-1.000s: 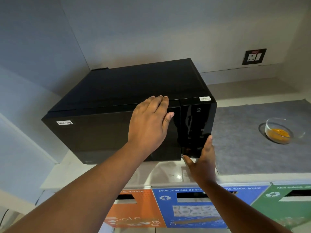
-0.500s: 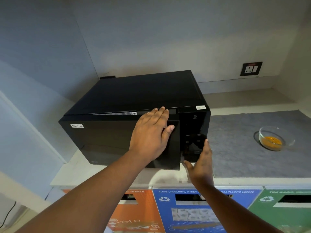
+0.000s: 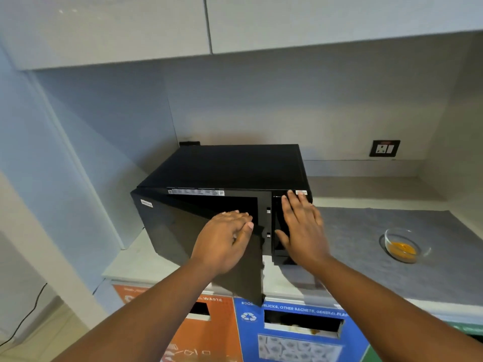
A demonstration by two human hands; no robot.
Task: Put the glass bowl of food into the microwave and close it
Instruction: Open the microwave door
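The black microwave [image 3: 235, 165] stands on the counter against the left wall. Its door [image 3: 172, 231] is swung partly out toward me, hinged on the left. My left hand [image 3: 222, 241] grips the door near its free right edge. My right hand [image 3: 300, 226] lies flat on the control panel with its fingers spread. The glass bowl [image 3: 401, 237], holding orange food, sits on the grey mat [image 3: 366, 273] well to the right of both hands. The oven's inside is hidden by the door and my hands.
Below the counter edge are an orange waste bin front [image 3: 214, 333] and a blue one [image 3: 292, 346]. A wall socket [image 3: 384, 148] is behind the counter on the right. Upper cabinets [image 3: 235, 22] overhang the counter. A side wall stands close on the left.
The door went from shut to partly open, swinging toward me with my left hand on it. My right hand rose from the panel's bottom to lie flat on it. My view pulled back.
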